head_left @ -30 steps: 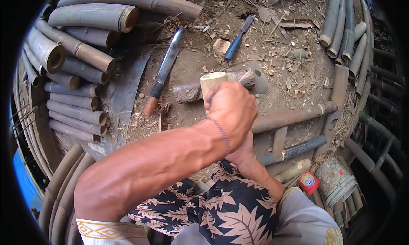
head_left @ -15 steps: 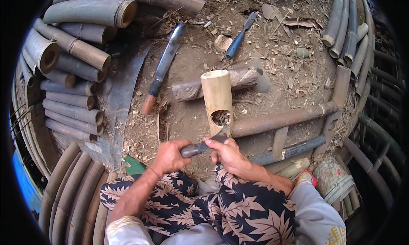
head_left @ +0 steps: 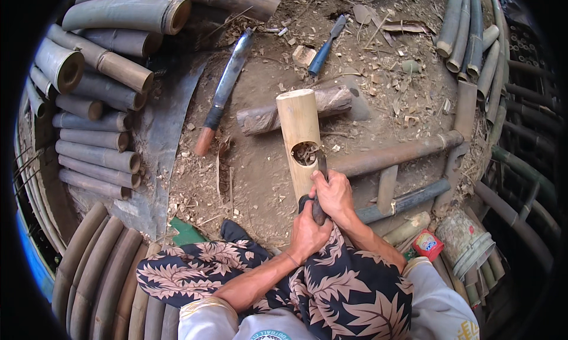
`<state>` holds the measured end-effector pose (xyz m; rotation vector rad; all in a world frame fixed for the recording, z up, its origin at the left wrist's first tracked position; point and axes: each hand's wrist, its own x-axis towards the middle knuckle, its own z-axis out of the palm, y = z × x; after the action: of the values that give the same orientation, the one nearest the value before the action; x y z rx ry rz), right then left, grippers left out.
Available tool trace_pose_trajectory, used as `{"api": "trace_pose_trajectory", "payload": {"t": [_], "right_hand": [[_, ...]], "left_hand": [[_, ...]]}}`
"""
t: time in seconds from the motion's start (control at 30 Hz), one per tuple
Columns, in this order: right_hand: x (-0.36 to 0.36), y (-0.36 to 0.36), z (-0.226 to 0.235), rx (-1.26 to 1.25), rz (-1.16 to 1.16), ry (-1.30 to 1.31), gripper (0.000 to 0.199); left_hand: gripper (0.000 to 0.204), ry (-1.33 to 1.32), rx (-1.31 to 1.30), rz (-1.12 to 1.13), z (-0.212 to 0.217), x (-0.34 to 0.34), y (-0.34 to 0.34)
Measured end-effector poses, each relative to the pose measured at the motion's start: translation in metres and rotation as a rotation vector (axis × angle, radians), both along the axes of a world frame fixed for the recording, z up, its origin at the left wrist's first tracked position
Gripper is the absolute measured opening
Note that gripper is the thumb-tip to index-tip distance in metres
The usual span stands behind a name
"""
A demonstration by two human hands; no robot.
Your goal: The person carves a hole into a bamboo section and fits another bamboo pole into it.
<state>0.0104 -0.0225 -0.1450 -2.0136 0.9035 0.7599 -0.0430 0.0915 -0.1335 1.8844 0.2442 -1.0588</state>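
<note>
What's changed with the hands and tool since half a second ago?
The left hand has moved right, in close to the right hand, which has shifted slightly forward. The dark-handled tool has swung from slanting sideways to pointing away from the person, its blade by the opening in the bamboo tube. Both hands remain on it. The log, long knife and blue-handled chisel lie as before.
</note>
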Motion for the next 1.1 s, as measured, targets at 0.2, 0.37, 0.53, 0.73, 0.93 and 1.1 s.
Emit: {"api": "trace_pose_trajectory", "payload": {"t": [0.2, 0.37, 0.53, 0.73, 0.93, 1.1], "right_hand": [[-0.031, 0.033, -0.021, 1.260, -0.893, 0.050, 0.028], [-0.020, 0.030, -0.015, 1.429, -0.873, 0.127, 0.031], [-0.026, 0.012, 0.001, 0.933, -0.636, 0.083, 0.022], [-0.030, -0.008, 0.026, 0.904, -0.535, -0.012, 0.025], [-0.022, 0.017, -0.005, 1.274, -0.855, 0.183, 0.029], [-0.013, 0.009, 0.005, 0.755, -0.491, 0.116, 0.024]], "left_hand": [[0.040, -0.418, 0.344, -1.063, 0.043, 0.108, 0.088], [0.039, -0.370, 0.154, -1.233, 0.045, 0.167, 0.097], [0.047, -0.186, 0.092, -0.904, 0.015, 0.090, 0.092], [0.037, -0.568, 0.082, -0.776, 0.017, 0.070, 0.076], [0.040, -0.277, 0.162, -1.151, 0.043, 0.164, 0.087], [0.040, -0.035, 0.064, -0.737, 0.012, 0.093, 0.085]]}}
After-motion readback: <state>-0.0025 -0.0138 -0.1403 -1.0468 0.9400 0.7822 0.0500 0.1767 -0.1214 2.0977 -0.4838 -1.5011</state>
